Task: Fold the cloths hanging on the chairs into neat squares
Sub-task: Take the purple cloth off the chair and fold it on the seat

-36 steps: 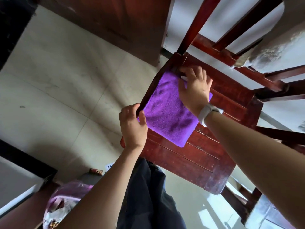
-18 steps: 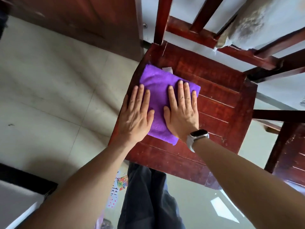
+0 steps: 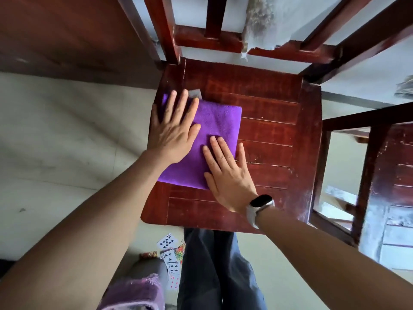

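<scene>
A purple cloth (image 3: 218, 124), folded into a rough square, lies flat on the left half of a dark red wooden chair seat (image 3: 270, 121). My left hand (image 3: 173, 128) rests palm down on the cloth's left part, fingers spread toward the chair back. My right hand (image 3: 228, 173), with a white-strapped watch on its wrist, presses flat on the cloth's lower right corner, partly on the bare seat. Neither hand grips anything. A small pale tag (image 3: 194, 93) pokes out at the cloth's top edge.
The chair's back rails (image 3: 207, 39) rise at the top, with a whitish cloth (image 3: 261, 21) draped over them. A second chair (image 3: 380, 157) stands at the right. Playing cards (image 3: 171, 253) lie on the tiled floor by my legs, beside a purple fuzzy thing (image 3: 134, 294).
Both hands went from holding the cloth's edges to lying flat on it. Since half a second ago my left hand slid up and left, my right hand down and right.
</scene>
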The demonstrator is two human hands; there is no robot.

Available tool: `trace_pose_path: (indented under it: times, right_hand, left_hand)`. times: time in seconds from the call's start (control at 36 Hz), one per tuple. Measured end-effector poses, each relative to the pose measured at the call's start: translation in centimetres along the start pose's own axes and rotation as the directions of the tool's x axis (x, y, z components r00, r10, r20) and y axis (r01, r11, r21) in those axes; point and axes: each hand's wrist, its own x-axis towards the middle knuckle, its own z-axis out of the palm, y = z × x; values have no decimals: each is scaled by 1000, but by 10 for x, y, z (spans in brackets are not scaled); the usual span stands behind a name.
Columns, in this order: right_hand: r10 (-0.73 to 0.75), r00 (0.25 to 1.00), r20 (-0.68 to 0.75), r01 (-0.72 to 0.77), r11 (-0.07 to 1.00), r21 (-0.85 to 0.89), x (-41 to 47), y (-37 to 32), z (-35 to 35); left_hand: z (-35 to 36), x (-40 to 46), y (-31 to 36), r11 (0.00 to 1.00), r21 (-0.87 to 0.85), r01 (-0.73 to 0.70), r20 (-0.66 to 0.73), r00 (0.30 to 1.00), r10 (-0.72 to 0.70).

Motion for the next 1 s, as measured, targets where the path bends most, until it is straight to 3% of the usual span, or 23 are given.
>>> trace_pose_path:
  times: [0.06, 0.14, 0.19, 0.25, 0.33, 0.42, 0.47, 0.53, 0.61, 0.67, 0.72, 0.81, 0.89, 1.0]
  right_hand:
    - [51, 994, -96, -39, 992, 122, -2, 1, -2]
    - [376, 918, -125, -314, 883, 349, -9, 0, -7]
    - [606, 795, 33, -559, 709, 430, -10, -5, -15]
    - [673, 712, 198, -683, 599, 419, -8, -8, -20]
    - [657, 696, 292, -706, 548, 449, -4, -13, -24]
    - [653, 615, 441, -764, 355, 539, -2, -13, -38]
    - [657, 588, 471, -772, 281, 571, -1, -4, -50]
    - [694, 619, 367, -717, 308, 626, 1, 12, -63]
    - [757, 649, 82, -582, 424, 694, 8, 46, -77]
    - [778, 625, -66, -537, 489, 687, 14, 67, -83]
    - [807, 582, -100, -535, 473, 700, 17, 81, -83]
    - [860, 503, 79, -647, 315, 694, 11, 87, -70]
    - [835, 486, 259, -736, 231, 637, -2, 79, -55]
    - [826, 439, 354, -740, 108, 664, -8, 63, -43]
  left_hand:
    - [-4, 3, 1, 1000, 0, -6, 17, 1000, 6]
    - [-14, 9, 0, 999, -29, -29, -1, 1000, 29]
    - [-17, 14, -2, 999, -46, -27, 9, 1000, 27]
    - [-18, 16, -3, 997, -75, -15, 24, 1000, 17]
    - [-23, 16, -3, 997, -76, -10, 0, 1000, 10]
    - [-27, 14, -4, 996, -74, 46, 15, 999, -45]
    - [-28, 8, -2, 991, -59, 123, 18, 992, -122]
    - [-27, -6, 1, 974, -47, 222, 29, 975, -221]
    - [-20, -31, 11, 956, -45, 289, 100, 954, -284]
    - [-15, -45, 20, 963, -56, 263, 82, 963, -258]
    - [-14, -49, 29, 961, -115, 251, -21, 967, -255]
    - [-17, -36, 41, 954, -198, 226, -108, 962, -250]
    - [-18, -16, 49, 903, -330, 276, -20, 954, -299]
    - [-15, -1, 50, 863, -358, 357, 63, 931, -359]
